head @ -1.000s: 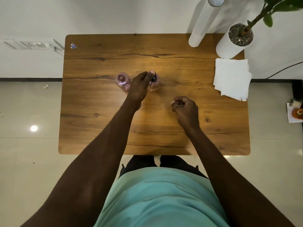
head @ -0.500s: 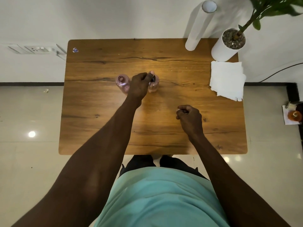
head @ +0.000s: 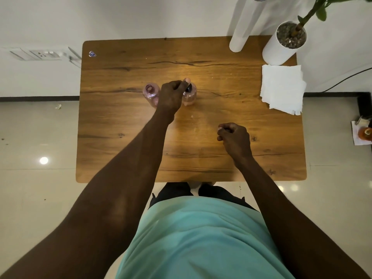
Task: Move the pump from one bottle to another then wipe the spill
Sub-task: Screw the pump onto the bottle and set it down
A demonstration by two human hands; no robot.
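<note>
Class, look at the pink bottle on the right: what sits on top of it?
A dark pump sits on the right bottle, pinched by the left hand. The hand covers the bottle's neck, so whether it is screwed tight cannot be seen.

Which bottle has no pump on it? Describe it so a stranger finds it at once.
Start at the wooden table and find the two small pink bottles near its middle. The open bottle stands just left of the left hand. Its round neck is bare, while its neighbour, the pump bottle, carries a dark top that the hand's fingers grip.

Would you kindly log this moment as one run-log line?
left hand: on pump atop right bottle | right hand: fisted | left bottle: open | napkins: untouched
</note>
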